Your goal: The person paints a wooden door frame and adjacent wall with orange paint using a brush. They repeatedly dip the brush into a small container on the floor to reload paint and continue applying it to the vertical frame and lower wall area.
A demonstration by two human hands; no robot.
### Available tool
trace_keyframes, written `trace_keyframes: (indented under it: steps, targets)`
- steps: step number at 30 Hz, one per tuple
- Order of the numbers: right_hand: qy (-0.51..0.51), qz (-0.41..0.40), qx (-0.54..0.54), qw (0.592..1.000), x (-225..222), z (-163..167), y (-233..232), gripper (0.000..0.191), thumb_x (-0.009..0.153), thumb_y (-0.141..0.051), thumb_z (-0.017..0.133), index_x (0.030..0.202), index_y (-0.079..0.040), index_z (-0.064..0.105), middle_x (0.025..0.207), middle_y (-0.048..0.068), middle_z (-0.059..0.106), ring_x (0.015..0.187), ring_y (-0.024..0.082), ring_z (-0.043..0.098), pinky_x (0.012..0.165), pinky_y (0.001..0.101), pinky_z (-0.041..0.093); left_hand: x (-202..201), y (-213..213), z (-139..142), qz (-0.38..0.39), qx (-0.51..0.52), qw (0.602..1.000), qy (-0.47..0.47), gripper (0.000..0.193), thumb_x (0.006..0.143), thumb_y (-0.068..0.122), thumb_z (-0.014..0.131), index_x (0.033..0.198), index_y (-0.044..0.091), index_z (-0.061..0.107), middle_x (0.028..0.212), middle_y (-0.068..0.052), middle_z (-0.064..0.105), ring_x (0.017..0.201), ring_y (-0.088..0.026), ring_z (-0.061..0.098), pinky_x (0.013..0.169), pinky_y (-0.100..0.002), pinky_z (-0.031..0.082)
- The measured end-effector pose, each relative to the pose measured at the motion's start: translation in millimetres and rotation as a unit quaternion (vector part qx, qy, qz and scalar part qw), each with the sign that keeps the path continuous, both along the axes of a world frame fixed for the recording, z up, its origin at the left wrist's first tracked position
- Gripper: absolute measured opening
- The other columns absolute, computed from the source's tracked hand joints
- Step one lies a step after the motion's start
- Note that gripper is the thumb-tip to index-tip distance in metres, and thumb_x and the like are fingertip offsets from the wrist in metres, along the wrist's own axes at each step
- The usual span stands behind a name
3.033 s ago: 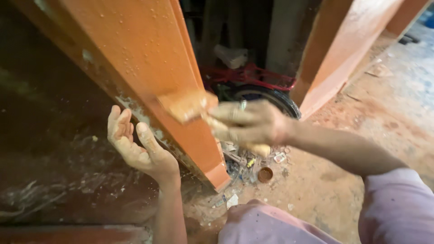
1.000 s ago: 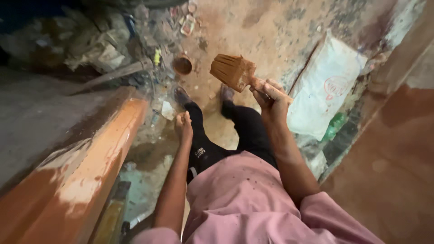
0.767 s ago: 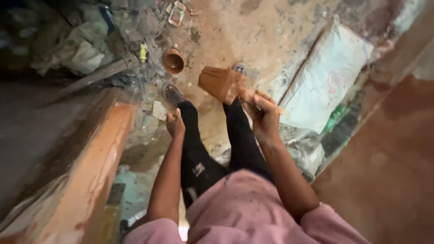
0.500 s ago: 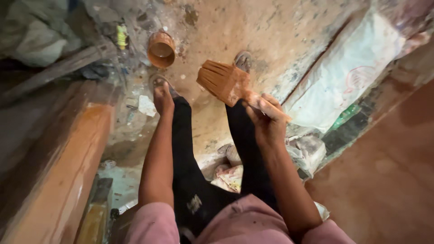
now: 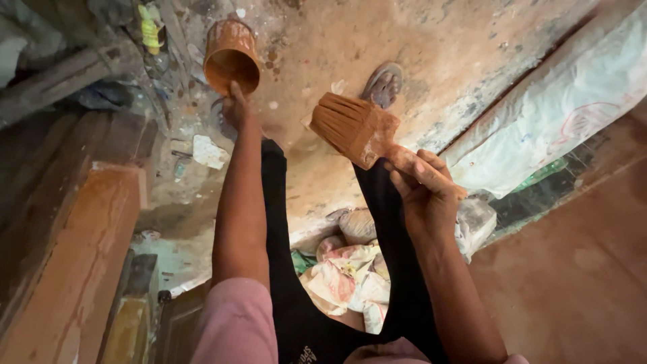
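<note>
Change: since half a second ago the left hand point(image 5: 232, 108) has reached down to the paint tin point(image 5: 231, 56), fingertips now at its rim.
Left edge: orange-painted wooden beam point(image 5: 74, 263) runs up the frame.
Left hand: at the tin; whether it grips cannot be told.
Tin: small, rusty orange, standing on the dusty floor point(image 5: 323, 40).
Right hand point(image 5: 424, 195): fingers curled tight round the handle of a wide paint-caked brush point(image 5: 350, 128), bristles pointing up-left.
Right: white sack point(image 5: 566, 114) lying beside the wall.
</note>
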State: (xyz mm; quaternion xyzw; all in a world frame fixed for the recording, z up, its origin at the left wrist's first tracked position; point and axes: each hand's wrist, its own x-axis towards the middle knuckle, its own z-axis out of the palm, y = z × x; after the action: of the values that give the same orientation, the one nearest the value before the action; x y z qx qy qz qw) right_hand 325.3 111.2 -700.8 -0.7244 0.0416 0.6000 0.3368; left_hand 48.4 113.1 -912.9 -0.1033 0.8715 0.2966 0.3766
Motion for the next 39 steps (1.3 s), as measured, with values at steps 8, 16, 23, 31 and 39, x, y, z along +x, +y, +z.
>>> trace_keyframes:
  steps: [8, 16, 23, 31, 39]
  targets:
    - [0.021, -0.010, 0.016, 1.000, -13, 21, 29, 0.038, 0.084, -0.007, 0.075, 0.118, -0.002, 0.059, 0.113, 0.019, 0.070, 0.104, 0.040, 0.073, 0.090, 0.0426, 0.064, 8, 9, 27, -0.144, -0.202, 0.965, 0.087, 0.060, 0.094, 0.054, 0.060, 0.102, -0.005, 0.074, 0.106, -0.027, 0.072, 0.093, -0.043, 0.069, 0.083, -0.051, 0.054]
    - [0.048, 0.003, 0.025, 0.999, -3, 114, 60, 0.034, 0.085, -0.008, 0.071, 0.117, 0.000, 0.060, 0.110, 0.019, 0.073, 0.099, 0.036, 0.074, 0.084, 0.0383, 0.064, 47, 4, 151, -0.238, -0.140, 0.953, 0.124, 0.055, 0.097, 0.047, 0.058, 0.084, -0.005, 0.071, 0.085, -0.026, 0.071, 0.083, -0.043, 0.067, 0.079, -0.052, 0.051]
    - [0.053, 0.065, 0.073, 0.994, 38, 246, 114, 0.032, 0.084, -0.005, 0.074, 0.112, 0.006, 0.063, 0.103, 0.020, 0.072, 0.091, 0.033, 0.075, 0.082, 0.0388, 0.066, 93, 31, 311, -0.280, -0.066, 0.953, 0.098, 0.053, 0.099, 0.044, 0.057, 0.076, -0.003, 0.066, 0.071, -0.022, 0.067, 0.069, -0.040, 0.063, 0.069, -0.052, 0.048]
    - [0.046, 0.184, 0.133, 0.973, 55, 355, 238, 0.024, 0.085, -0.005, 0.075, 0.104, 0.004, 0.064, 0.098, 0.018, 0.075, 0.086, 0.029, 0.076, 0.079, 0.0360, 0.066, 127, 128, 430, -0.312, 0.051, 0.936, 0.156, 0.044, 0.099, 0.038, 0.061, 0.083, -0.002, 0.068, 0.082, -0.025, 0.067, 0.075, -0.044, 0.063, 0.069, -0.053, 0.048]
    - [0.041, 0.226, 0.134, 0.964, 3, 385, 374, 0.023, 0.083, -0.002, 0.076, 0.104, 0.003, 0.067, 0.097, 0.017, 0.074, 0.082, 0.028, 0.077, 0.077, 0.0347, 0.066, 114, 259, 480, -0.305, 0.046, 0.942, 0.133, 0.043, 0.096, 0.039, 0.059, 0.083, -0.001, 0.068, 0.087, -0.023, 0.069, 0.083, -0.044, 0.065, 0.075, -0.052, 0.050]
